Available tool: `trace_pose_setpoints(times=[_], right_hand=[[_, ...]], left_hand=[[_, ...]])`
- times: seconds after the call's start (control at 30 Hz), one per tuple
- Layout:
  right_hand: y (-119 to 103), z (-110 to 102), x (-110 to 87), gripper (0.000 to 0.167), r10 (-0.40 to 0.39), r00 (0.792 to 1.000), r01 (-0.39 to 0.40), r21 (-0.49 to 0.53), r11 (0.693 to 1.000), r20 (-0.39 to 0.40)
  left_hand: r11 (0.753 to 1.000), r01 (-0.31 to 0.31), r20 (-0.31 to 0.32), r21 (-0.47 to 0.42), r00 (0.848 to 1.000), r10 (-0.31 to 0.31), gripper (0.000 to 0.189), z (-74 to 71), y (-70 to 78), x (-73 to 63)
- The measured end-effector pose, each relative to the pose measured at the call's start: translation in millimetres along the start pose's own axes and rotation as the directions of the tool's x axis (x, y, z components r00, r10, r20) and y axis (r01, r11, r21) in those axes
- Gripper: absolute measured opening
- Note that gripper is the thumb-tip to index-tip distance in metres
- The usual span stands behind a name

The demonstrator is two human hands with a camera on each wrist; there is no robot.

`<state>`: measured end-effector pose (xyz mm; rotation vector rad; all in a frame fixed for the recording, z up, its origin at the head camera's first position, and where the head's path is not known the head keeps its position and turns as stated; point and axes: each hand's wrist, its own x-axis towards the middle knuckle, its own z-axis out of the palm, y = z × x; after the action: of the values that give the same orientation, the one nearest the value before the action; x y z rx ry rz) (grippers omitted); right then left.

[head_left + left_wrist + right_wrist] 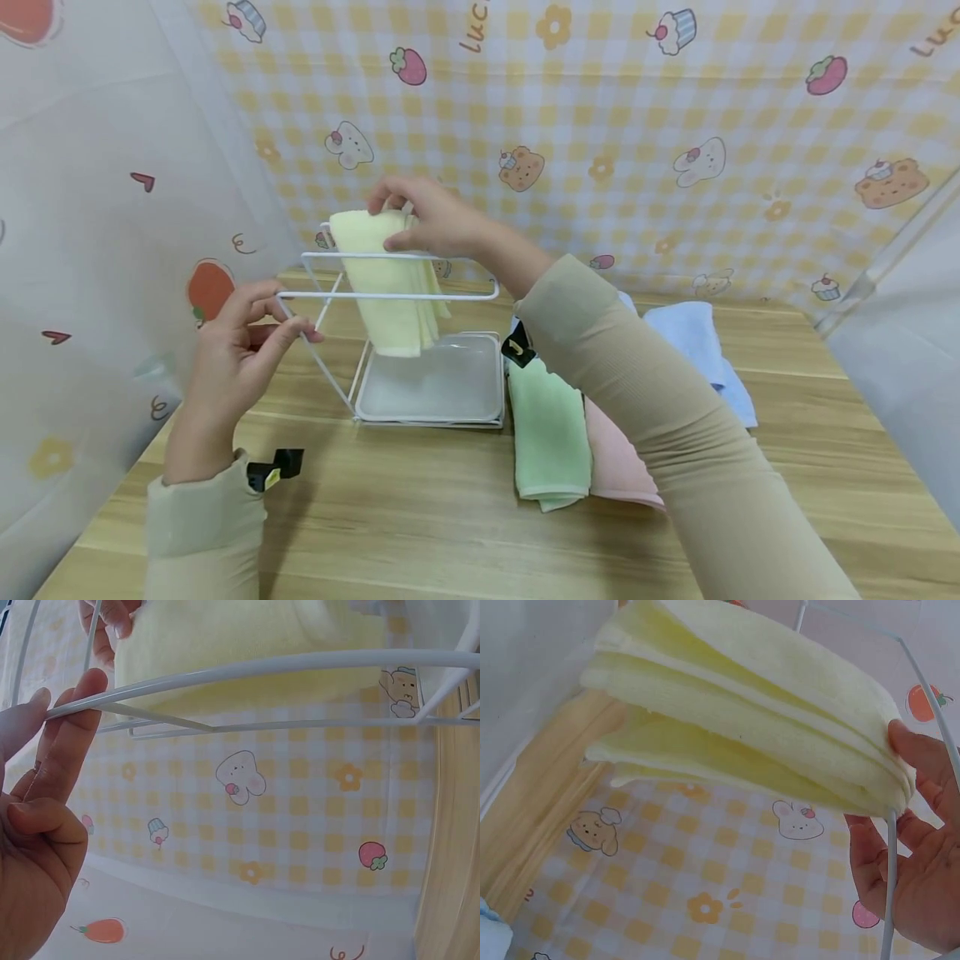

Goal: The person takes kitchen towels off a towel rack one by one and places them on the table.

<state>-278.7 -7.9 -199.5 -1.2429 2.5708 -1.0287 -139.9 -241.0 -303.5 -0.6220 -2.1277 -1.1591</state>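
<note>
A pale yellow towel [386, 283], folded in layers, hangs over a bar of the white wire rack [390, 296]. At the towel's top fold is my right hand [431, 217], pinching it between thumb and fingers. The right wrist view shows the towel's loose layered edges [727, 727] fanned apart below the hand [922, 870]. My left hand [240, 358] grips the rack's left side wire near its upper front corner. In the left wrist view, thumb and fingers of the left hand [45, 787] pinch that wire.
Under the rack's bars sits a pale tray [431, 387]. To its right on the wooden table [420, 517] lie a folded green towel [551, 437], a pink towel [618, 458] partly under my right sleeve, and blue towels [693, 342]. A patterned curtain [600, 108] stands behind.
</note>
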Motion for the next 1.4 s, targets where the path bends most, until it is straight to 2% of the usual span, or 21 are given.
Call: trace_pose_setpoints(times=[0.13, 0.3, 0.8, 0.9, 1.1, 1.2, 1.4], right_hand=[[2.8, 1.0, -1.0, 0.030, -0.011, 0.999, 0.010, -0.013, 1.000, -0.045], [5.5, 1.6, -3.3, 0.022, -0.062, 0.992, 0.061, -0.015, 0.998, -0.111], [4.7, 0.4, -13.7, 0.016, -0.123, 0.967, 0.102, -0.102, 0.990, -0.224], [4.6, -0.7, -15.3, 0.018, -0.114, 0.958, 0.092, -0.095, 0.991, -0.261], [4.0, -5.2, -17.4, 0.020, -0.048, 0.948, 0.027, -0.070, 0.997, -0.313], [6.2, -8.4, -18.8, 0.018, -0.044, 0.944, 0.039, -0.020, 0.999, -0.327], [15.0, -14.6, -24.5, 0.016, -0.044, 0.922, 0.073, 0.061, 0.995, -0.386]], left_hand=[[1.000, 0.006, 0.000, -0.004, 1.000, -0.006, 0.033, 0.2, -0.8, 0.9], [1.000, 0.005, -0.003, -0.014, 1.000, -0.005, 0.032, 0.2, -1.5, 1.2], [1.000, -0.002, -0.014, -0.019, 1.000, 0.002, 0.030, 4.4, -0.7, 2.2], [1.000, -0.007, -0.018, -0.017, 1.000, 0.006, 0.030, 5.2, -0.9, 1.9], [1.000, -0.008, -0.026, -0.022, 1.000, 0.007, 0.030, 5.7, -0.9, 1.5], [0.999, -0.012, -0.024, -0.037, 1.000, 0.011, 0.029, 5.5, -1.6, 1.5], [0.999, -0.018, -0.020, -0.046, 1.000, 0.017, 0.030, 2.8, -4.9, 3.0]])
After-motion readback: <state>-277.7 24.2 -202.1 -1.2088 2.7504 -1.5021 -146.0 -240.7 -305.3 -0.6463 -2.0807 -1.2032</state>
